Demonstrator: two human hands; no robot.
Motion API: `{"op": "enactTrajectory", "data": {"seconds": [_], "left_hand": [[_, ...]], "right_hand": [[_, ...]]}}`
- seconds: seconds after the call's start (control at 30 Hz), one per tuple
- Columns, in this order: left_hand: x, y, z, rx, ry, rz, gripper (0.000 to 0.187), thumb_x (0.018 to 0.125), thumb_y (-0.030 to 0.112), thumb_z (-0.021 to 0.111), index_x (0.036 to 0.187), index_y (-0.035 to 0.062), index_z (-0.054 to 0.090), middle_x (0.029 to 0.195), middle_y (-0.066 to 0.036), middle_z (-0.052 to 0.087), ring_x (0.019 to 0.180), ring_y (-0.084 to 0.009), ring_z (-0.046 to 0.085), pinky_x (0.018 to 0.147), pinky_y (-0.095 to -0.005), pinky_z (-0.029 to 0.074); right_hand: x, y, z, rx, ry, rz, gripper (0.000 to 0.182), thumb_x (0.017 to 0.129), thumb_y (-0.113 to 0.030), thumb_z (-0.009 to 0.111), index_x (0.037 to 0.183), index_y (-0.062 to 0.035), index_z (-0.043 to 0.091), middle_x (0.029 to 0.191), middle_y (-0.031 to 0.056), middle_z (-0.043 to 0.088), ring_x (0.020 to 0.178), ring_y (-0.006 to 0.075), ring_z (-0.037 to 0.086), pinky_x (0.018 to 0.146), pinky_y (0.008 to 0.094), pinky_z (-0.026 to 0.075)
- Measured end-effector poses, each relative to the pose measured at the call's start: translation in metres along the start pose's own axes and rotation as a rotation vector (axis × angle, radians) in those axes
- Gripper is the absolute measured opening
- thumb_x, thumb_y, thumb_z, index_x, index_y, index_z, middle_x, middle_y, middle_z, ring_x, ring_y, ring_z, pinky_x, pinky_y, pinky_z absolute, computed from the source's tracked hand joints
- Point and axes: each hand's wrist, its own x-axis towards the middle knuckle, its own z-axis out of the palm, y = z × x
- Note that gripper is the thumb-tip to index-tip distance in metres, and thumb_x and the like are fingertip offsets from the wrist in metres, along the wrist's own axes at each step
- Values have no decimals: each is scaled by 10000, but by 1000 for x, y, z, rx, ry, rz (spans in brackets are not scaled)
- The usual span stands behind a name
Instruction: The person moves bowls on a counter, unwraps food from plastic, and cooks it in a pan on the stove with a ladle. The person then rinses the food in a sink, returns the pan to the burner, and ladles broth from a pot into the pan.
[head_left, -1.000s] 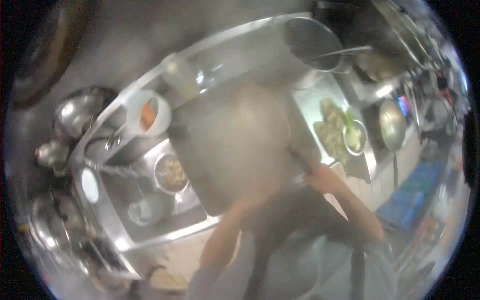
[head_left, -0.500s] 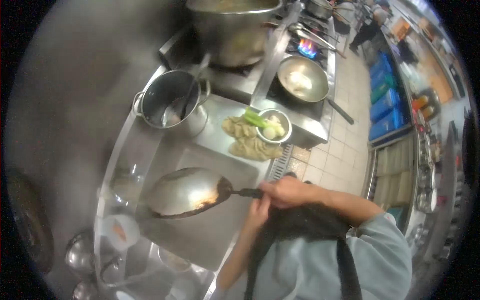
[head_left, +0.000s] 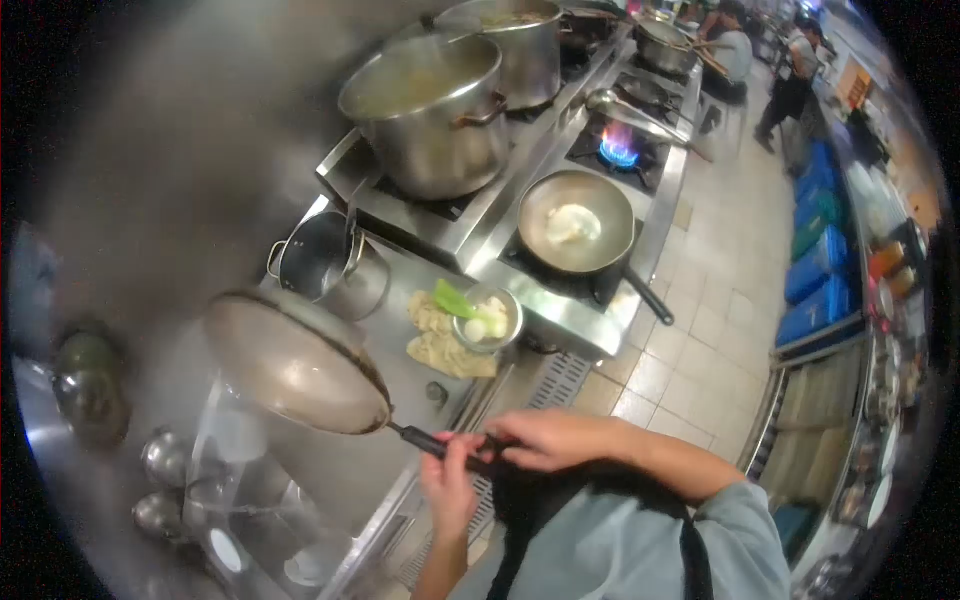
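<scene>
My right hand (head_left: 540,440) is closed around the rear part of the black handle of a frying pan (head_left: 295,370). My left hand (head_left: 452,490) grips the same handle a little closer to the pan, its fingers wrapped over it. The pan is tilted and held up over the steel counter (head_left: 345,480), pointing away to the left; I see no food in it. Beyond it stand a deep pot (head_left: 355,285) and a small metal bowl (head_left: 510,325) with pale pieces and a green piece. Crumpled beige cloths (head_left: 450,355) lie beside the bowl.
A second frying pan (head_left: 535,240) with something white in it sits on the stove, near a lit burner (head_left: 618,150). Large steaming stockpots (head_left: 430,140) stand at the back left. Blue bins (head_left: 820,265) line the right side. Two people (head_left: 795,85) are further down the aisle.
The pan in my hands has risen and swung up and to the left, changing its tilt. My left hand has shifted forward along the handle. The camera view has also turned.
</scene>
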Motion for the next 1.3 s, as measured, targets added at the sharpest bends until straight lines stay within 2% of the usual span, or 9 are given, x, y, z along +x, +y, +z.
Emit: {"op": "enactTrajectory", "data": {"seconds": [0.07,0.13,0.2,0.27,0.4,0.5,0.77,0.97,1.3], "left_hand": [[-20,10,13,-125,104,-100,121,946,71,539,1040,20,483,807,-75,584,677,-151,589,624,-299,501],[-30,16,12,50,302,-116,105,938,95,554,963,43,467,690,-44,525,508,-111,499,457,-266,424],[-34,0,15,217,324,-106,116,933,106,561,962,38,471,677,-40,518,495,-101,489,438,-253,411],[-31,-28,5,458,348,-80,134,917,110,580,949,29,479,643,-33,502,462,-92,464,408,-241,387],[-17,-41,20,436,285,43,113,913,77,575,949,27,480,640,-31,501,468,-88,464,413,-238,385],[-2,-18,53,437,291,-24,114,913,58,572,969,24,479,655,-35,507,484,-90,472,428,-235,391],[38,4,145,351,62,94,131,920,56,565,1001,16,469,695,-45,527,497,-97,484,457,-232,409],[44,6,217,396,148,104,113,916,39,551,990,16,468,683,-42,519,483,-100,480,449,-236,415],[-26,-5,330,276,341,14,179,922,122,544,1054,43,453,715,-56,536,426,-102,459,361,-230,349]], "right_hand": [[-53,34,-28,17,76,165,403,926,-182,604,1279,-34,480,963,117,640,885,245,643,788,343,523],[-103,64,-54,172,234,205,325,956,-171,573,1244,-34,509,939,39,636,845,138,631,734,292,524],[-136,68,-78,521,412,343,273,947,-182,571,1166,-21,545,846,55,638,730,143,640,647,266,518],[-164,90,-96,554,549,404,231,947,-177,573,1124,-29,564,804,45,620,675,134,624,602,251,505],[-179,115,-114,834,1005,462,139,927,-157,606,1001,-40,597,690,26,559,532,121,556,486,245,454],[-183,123,-126,909,1109,446,125,918,-164,625,957,-48,598,675,21,542,507,120,524,457,245,426],[-226,159,-168,810,1238,548,130,915,-177,631,937,-53,597,669,18,537,504,120,515,445,239,406],[-293,207,-229,802,1326,656,166,917,-228,636,931,-66,599,613,-1,514,463,102,486,419,230,374],[-321,322,-408,354,939,639,227,953,-260,577,913,-37,586,590,-17,486,488,73,457,442,234,365]]}}
